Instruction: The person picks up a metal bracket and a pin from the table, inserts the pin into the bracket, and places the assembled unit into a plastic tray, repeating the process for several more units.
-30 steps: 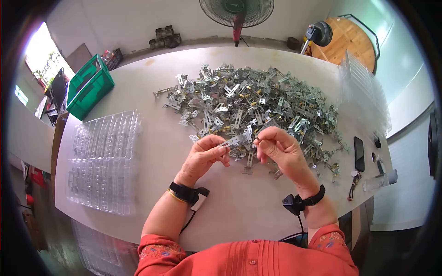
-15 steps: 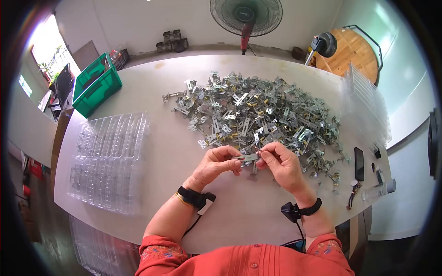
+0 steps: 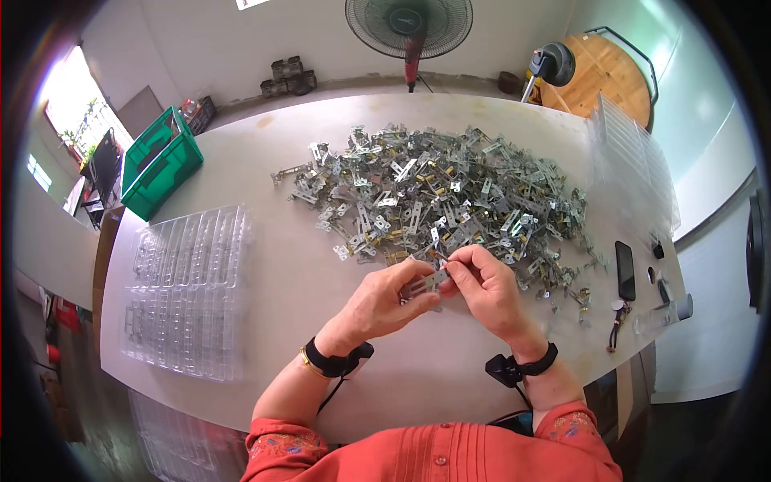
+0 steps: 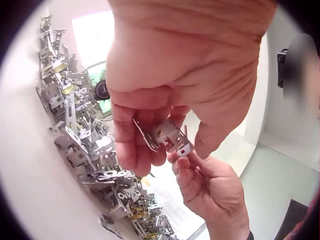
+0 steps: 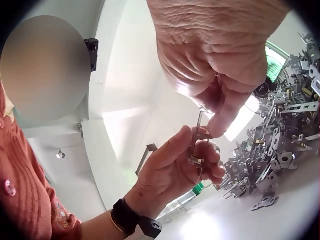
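Observation:
In the head view the left hand [image 3: 377,304] holds a slotted silver metal bracket [image 3: 426,283] between thumb and fingers. The right hand [image 3: 488,294] meets it from the right, its thumb and index finger pinching the bracket's right end. Seen in the left wrist view, the bracket [image 4: 171,137] lies under the left hand's curled fingers, with a second flat metal strip [image 4: 145,135] beside it. Whether the two are joined, I cannot tell. The right wrist view shows the thin metal part [image 5: 197,137] upright between both hands. Just beyond the hands spreads a heap of similar brackets [image 3: 450,189].
Clear plastic trays [image 3: 185,293] lie at the left, below a green crate [image 3: 162,165]. More clear trays [image 3: 634,173] stand at the right. A phone [image 3: 625,271], a plastic bottle [image 3: 662,315] and a keyring strap lie near the right edge. A fan [image 3: 409,24] stands behind the table.
The hands have come together around the bracket; a second ago they were apart. The left hand has moved right and wraps further over the bracket.

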{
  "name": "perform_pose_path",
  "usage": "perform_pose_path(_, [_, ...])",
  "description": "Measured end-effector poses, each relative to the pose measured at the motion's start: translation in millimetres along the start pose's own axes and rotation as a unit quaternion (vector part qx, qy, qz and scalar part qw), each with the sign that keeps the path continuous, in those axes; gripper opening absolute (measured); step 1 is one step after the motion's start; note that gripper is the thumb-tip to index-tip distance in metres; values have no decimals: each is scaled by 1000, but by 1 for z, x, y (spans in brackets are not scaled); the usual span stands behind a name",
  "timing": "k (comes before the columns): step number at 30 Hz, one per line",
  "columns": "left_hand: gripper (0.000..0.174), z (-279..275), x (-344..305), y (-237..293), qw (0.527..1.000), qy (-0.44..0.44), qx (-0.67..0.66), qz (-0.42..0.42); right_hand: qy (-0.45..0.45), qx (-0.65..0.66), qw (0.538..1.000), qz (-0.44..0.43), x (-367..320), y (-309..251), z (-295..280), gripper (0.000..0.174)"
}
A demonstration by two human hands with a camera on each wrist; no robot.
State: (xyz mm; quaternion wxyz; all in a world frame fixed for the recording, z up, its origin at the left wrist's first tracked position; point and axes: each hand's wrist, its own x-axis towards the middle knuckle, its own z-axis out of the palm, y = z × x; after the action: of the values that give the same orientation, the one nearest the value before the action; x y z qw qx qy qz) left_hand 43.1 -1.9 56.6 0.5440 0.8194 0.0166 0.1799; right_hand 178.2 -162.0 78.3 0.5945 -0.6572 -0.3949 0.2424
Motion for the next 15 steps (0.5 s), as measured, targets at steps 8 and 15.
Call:
perform_pose_path(8, [20, 28, -3, -9, 996, 61, 54, 35, 11, -26, 998, -63, 3, 23, 0, 8])
perform_pose_path(15, [17, 32, -6, -21, 998, 41, -12, -34, -40, -6, 995, -87, -1, -6, -24, 6])
